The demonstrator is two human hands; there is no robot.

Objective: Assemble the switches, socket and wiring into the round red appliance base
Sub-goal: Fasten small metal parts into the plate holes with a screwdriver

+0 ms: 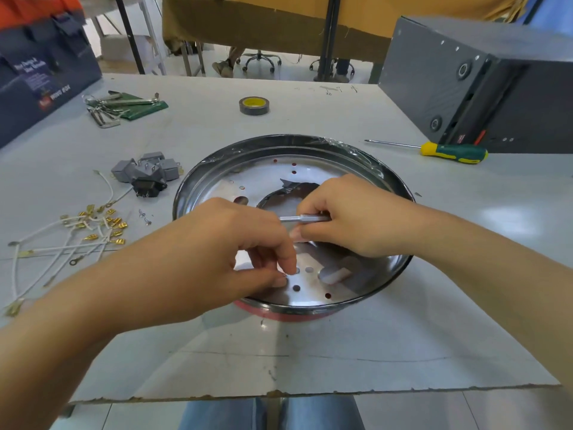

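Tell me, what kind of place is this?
Probably a workshop or small assembly room. A worktable holds a screwdriver, terminal-tipped wires, grey switches and the round red appliance base being put together.

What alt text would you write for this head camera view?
Two hands work inside a round red base with a shiny metal inside: the right hand holds a thin metal tool, the left hand pinches something small. Wires, grey switches and a screwdriver lie around it.

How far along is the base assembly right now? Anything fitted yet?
Early. No switch or socket shows in the red base. In hand: the right hand grips a slim metal tool and the left hand pinches near a hole. Left: grey switches, black socket and white wires lie on the table.
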